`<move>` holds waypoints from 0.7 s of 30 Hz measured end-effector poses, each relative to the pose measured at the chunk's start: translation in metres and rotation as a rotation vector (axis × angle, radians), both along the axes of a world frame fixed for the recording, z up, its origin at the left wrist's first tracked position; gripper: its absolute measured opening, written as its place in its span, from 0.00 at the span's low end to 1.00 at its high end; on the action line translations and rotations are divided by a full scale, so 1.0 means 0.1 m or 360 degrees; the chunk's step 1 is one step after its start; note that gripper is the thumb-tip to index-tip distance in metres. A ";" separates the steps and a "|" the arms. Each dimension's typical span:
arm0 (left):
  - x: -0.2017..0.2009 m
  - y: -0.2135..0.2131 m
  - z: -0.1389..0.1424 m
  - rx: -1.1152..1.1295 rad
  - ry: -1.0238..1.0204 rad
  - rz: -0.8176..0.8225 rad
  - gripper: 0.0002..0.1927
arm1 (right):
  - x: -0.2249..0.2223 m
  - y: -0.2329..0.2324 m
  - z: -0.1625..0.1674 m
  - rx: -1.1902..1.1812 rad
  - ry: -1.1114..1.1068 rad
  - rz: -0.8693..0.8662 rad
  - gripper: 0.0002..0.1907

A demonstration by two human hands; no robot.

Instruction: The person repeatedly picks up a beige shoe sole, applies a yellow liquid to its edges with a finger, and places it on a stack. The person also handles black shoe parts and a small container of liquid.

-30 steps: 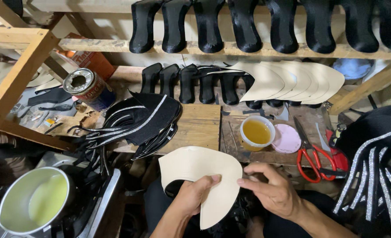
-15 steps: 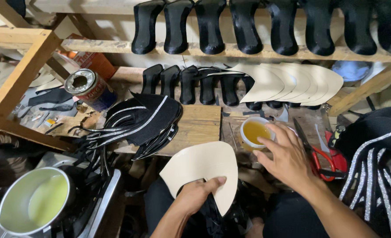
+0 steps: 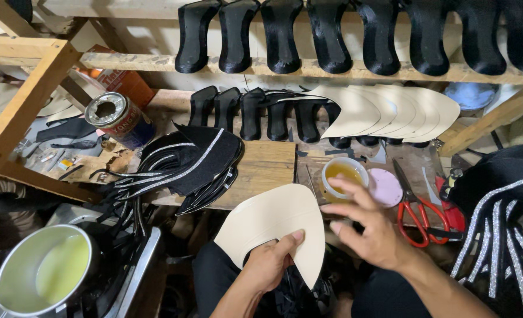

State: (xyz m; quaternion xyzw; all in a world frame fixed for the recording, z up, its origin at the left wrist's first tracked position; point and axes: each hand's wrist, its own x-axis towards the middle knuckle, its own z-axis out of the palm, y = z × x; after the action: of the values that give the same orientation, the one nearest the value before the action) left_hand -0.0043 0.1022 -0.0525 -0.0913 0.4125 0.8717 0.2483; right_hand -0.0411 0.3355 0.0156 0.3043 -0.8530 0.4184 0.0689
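The left hand (image 3: 270, 265) pinches a cream, matte, curved panel (image 3: 276, 224) by its lower edge, thumb pressed on top and fingers hidden under it; the piece looks stiff and smooth, with one rounded side and a long point hanging down over the lap. The right hand (image 3: 370, 227) holds nothing: its fingers are spread and loose, hovering just beside the panel's right edge and just below a small white cup (image 3: 344, 174) of amber, glossy liquid on the wooden bench (image 3: 267, 168). Next to the cup lies a flat pink round lid (image 3: 386, 187), then red-handled scissors (image 3: 417, 206). To the left sits a heap of black fabric pieces (image 3: 190, 165) trimmed with sparkling silver stripes. Behind, more cream panels (image 3: 391, 112) overlap like a fan, and black moulded forms (image 3: 282, 35) stand along a wooden rail. At lower left is a metal pot (image 3: 43, 274) of pale yellow liquid.
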 end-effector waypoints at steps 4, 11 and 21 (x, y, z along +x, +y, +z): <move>0.02 0.03 0.11 0.0068 0.0025 0.0020 0.21 | 0.09 -0.14 -0.14 -0.0209 -0.0157 0.0105 0.25; 0.00 -0.01 0.20 0.0133 0.0051 0.0201 0.22 | 0.32 -0.05 -0.31 -0.0264 -0.0055 0.0195 0.20; -0.05 -0.11 0.17 -0.0240 0.0102 -0.0252 0.20 | 0.23 -0.12 -0.11 -0.0120 -0.0049 0.0093 0.20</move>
State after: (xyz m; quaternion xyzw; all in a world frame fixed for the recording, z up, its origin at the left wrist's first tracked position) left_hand -0.0092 0.0910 -0.0353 -0.0490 0.4904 0.8184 0.2956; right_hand -0.0179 0.3230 0.0050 0.3197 -0.8284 0.4567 0.0549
